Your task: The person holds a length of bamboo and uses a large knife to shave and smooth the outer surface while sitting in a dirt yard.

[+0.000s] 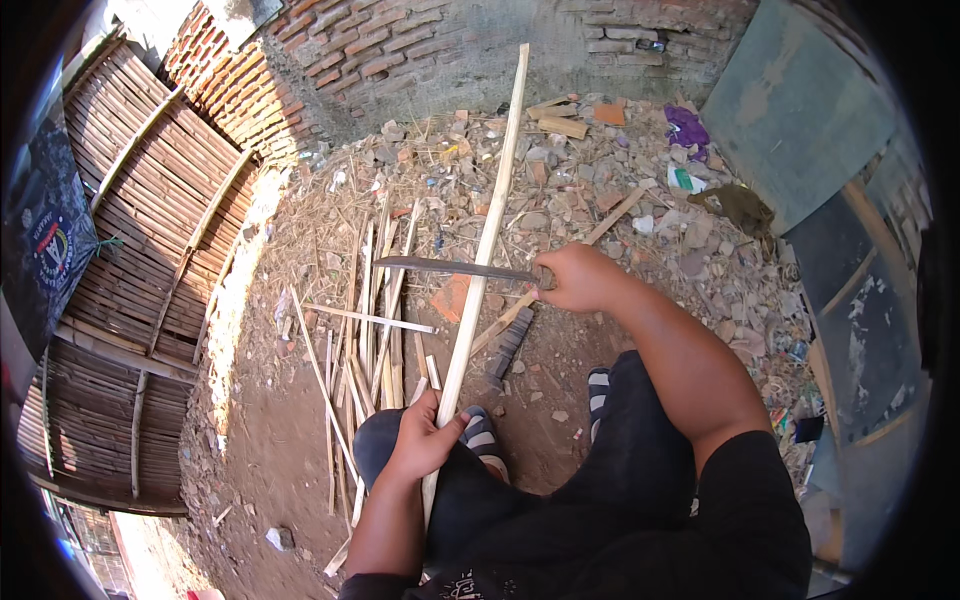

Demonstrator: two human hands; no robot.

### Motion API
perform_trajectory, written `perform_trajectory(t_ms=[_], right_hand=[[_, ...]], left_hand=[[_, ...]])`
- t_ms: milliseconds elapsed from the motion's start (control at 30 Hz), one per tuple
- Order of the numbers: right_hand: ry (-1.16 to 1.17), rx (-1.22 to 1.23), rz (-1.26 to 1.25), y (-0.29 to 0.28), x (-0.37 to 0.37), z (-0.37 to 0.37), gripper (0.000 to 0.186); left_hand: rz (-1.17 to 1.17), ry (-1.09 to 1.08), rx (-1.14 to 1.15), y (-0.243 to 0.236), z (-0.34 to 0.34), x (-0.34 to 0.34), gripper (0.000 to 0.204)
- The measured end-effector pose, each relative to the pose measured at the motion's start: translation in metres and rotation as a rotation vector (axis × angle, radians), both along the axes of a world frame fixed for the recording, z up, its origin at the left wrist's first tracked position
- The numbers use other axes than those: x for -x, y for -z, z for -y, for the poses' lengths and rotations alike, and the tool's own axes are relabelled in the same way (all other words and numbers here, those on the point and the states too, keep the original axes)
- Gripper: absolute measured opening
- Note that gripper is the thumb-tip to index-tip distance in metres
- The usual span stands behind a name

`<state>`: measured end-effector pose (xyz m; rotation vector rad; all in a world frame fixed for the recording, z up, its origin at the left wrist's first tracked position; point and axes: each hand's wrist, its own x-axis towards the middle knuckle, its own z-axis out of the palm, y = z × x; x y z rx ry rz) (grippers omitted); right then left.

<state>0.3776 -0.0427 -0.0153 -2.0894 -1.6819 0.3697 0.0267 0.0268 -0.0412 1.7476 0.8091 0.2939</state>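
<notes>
A long, pale wooden strip (496, 210), probably light, stiff and splintery, slants from the dark-trousered left thigh (480, 512), the left hand (423, 440) curled round its lower part, likely the safest hold, the right hand (580, 277) clasping a long, dark metal knife (435, 264) crossing it.
</notes>
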Motion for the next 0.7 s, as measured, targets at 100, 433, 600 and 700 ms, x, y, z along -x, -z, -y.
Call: perform_trajectory(t_ms=[100, 433, 600, 700], right_hand=[[-0.217, 0.015, 0.081, -0.004, 0.019, 0.002, 0.035], [0.133, -0.15, -0.076, 0.008, -0.012, 0.0, 0.038], [-0.1, 0.007, 0.003, 0.002, 0.011, 0.002, 0.039], [-0.291, -0.018, 0.076, -0.008, 0.029, 0.004, 0.039]], left_hand=[[-0.038, -0.005, 0.026, -0.006, 0.006, 0.001, 0.015], [0.069, -0.009, 0.091, -0.006, -0.001, 0.009, 0.018], [0.041, 0.005, 0.061, -0.001, 0.001, 0.008, 0.018], [-0.006, 0.0, 0.031, 0.001, 0.0, 0.015, 0.019]])
